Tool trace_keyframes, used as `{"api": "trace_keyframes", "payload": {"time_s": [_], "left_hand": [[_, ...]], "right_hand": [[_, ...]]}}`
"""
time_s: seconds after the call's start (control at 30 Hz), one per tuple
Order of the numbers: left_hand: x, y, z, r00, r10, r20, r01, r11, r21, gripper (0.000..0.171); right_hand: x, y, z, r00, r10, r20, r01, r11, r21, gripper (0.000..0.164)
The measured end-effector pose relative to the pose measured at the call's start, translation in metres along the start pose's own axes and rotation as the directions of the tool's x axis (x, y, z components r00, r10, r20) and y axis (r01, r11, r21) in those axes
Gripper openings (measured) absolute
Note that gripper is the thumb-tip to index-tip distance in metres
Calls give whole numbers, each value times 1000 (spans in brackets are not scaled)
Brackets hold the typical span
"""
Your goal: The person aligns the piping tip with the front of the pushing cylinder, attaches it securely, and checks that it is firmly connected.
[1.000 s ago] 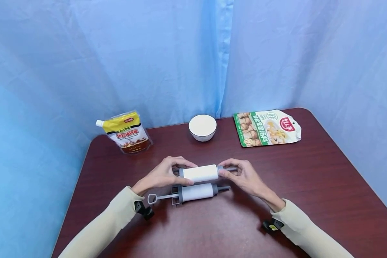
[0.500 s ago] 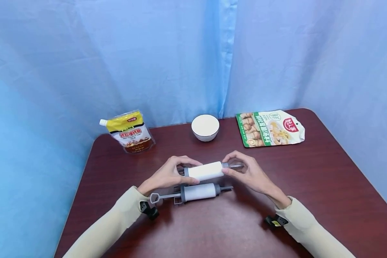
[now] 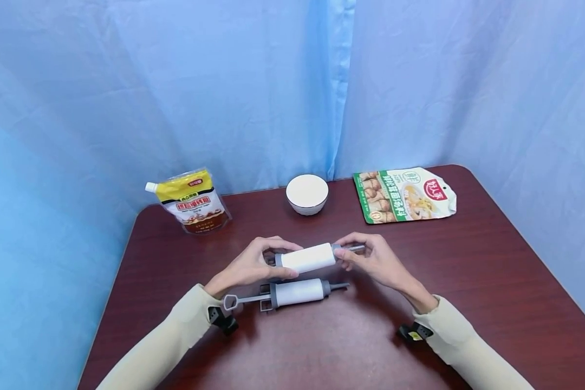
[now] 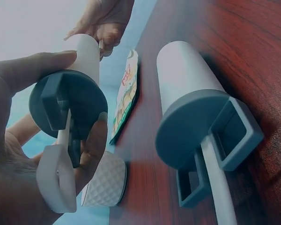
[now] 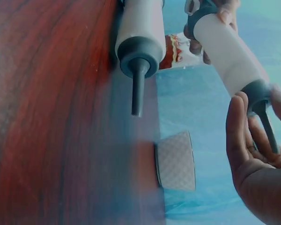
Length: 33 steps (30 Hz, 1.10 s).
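Two syringe-like dispensers are on show: the held dispenser (image 3: 308, 258), lifted over the middle of the desk (image 3: 468, 281), and the second dispenser (image 3: 292, 292) lying just nearer the front edge. The left hand (image 3: 251, 265) grips its plunger end; the right hand (image 3: 370, 260) pinches its nozzle end. One white bowl (image 3: 307, 193) and two pouches, yellow (image 3: 192, 200) and green (image 3: 403, 194), sit along the back edge. Since half a second ago, nothing has visibly shifted.

Head view looking down over the table (image 3: 468, 281); both wrist views low and close at table level, sharing the white bowl (image 4: 105, 183) beyond.
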<state>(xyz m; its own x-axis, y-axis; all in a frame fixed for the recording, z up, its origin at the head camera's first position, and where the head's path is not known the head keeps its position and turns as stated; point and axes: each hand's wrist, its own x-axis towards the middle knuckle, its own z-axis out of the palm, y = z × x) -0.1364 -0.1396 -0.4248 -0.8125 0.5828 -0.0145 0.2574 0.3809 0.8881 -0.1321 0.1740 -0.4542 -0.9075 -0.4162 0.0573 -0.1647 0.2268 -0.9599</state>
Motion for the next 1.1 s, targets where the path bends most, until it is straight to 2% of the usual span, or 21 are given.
{"api": "trace_keyframes", "payload": {"time_s": [0.17,0.33,0.47,0.63,0.73,0.9,1.1], "left_hand": [[0,1,1,1000,-9,17,9,1000,-7,41],[1,0,0,999,-17,27,17,1000,-10,41],[3,-3,-1,999,-24,23,25,1000,-14,41],[3,-7,-4,999,-39,14,39,999,-26,43],[3,-7,-5,999,-29,17,29,1000,-5,43],[1,-5,-3,999,-17,32,16,999,39,42],[-2,-7,1,998,-6,67,3,999,49,42]], "right_hand": [[-1,1,5,998,9,-67,-15,996,-89,19],[0,1,9,993,-55,-102,51,998,-37,21],[0,1,7,995,-79,-65,81,997,20,22],[-2,3,2,998,-63,3,62,997,50,34],[0,4,2,999,-28,19,27,998,56,29],[1,6,6,999,48,-2,-48,999,8,22],[2,8,11,997,62,-35,-63,998,-30,25]]}}
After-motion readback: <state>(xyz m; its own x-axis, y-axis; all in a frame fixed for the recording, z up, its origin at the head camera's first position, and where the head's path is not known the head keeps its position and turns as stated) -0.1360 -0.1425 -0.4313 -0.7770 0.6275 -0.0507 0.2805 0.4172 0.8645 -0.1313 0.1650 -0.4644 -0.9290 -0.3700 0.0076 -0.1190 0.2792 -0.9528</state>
